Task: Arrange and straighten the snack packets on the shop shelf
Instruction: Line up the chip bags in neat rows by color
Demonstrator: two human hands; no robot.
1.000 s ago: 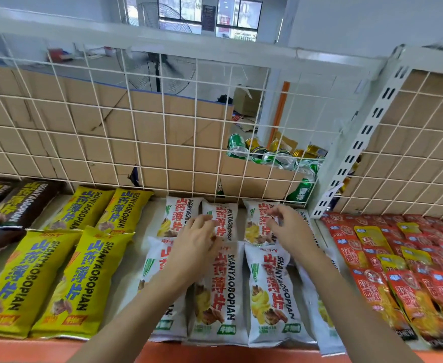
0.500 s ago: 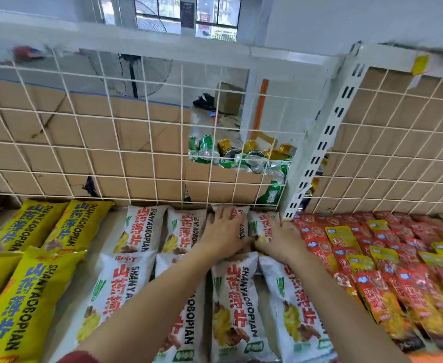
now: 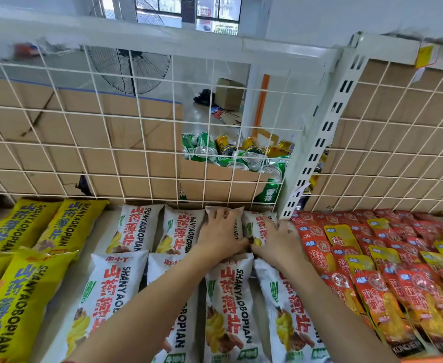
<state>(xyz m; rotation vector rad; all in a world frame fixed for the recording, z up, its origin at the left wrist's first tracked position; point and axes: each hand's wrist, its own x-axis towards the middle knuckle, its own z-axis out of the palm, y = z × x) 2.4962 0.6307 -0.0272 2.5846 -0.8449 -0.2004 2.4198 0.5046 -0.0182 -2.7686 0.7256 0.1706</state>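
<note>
White snack packets with red lettering lie in two rows on the white shelf (image 3: 66, 289). My left hand (image 3: 221, 235) lies flat, fingers spread, on the third back-row white packet (image 3: 237, 226). My right hand (image 3: 278, 242) presses with straight fingers on the rightmost back-row white packet (image 3: 257, 226), beside the slotted upright. Two more back-row white packets (image 3: 136, 226) sit to the left. Front-row white packets (image 3: 228, 310) run under both forearms.
Yellow packets (image 3: 18, 305) fill the shelf's left part. Red and yellow small packets (image 3: 385, 271) crowd the right section. A white wire grid (image 3: 110, 142) backs the shelf, with cardboard and drink cans (image 3: 230, 155) behind it. A slotted white upright (image 3: 317, 158) divides the sections.
Both hands have moved right and back, from the middle back-row packets to the two rightmost ones against the grid. The view has also shifted right and closer.
</note>
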